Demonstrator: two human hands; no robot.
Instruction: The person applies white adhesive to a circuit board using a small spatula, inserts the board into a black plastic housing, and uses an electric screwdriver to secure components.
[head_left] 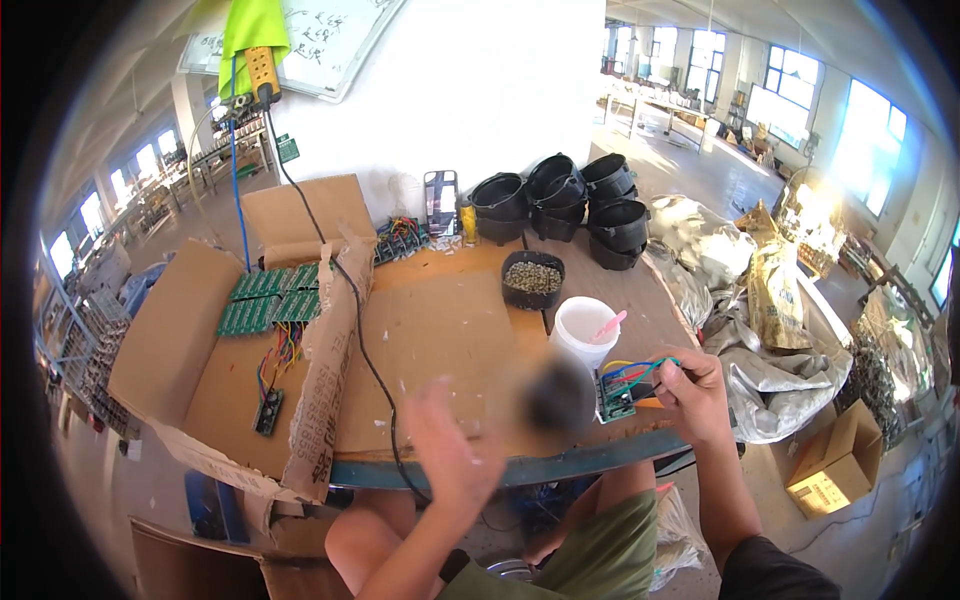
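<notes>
My right hand (694, 392) pinches coloured wires (640, 371) at the table's right front. From them a green circuit board (616, 398) hangs, at the table's front edge. My left hand (455, 445) is raised over the front edge, its fingers smeared by motion. Between my hands is a dark round thing (556, 402), too blurred to name. Behind the board stands a white tub (580, 330) with a pink-handled tool (610, 325) in it. Farther back, a small black container (532, 279) holds many small metallic-looking pieces.
An open cardboard box (165, 345) on the left holds several green circuit boards (265, 300) and a wired module (267, 411). Black buckets (555, 195) stand stacked at the back, beside a phone (440, 205). A black cable (350, 290) crosses the table (430, 310). Bags (785, 350) lie right.
</notes>
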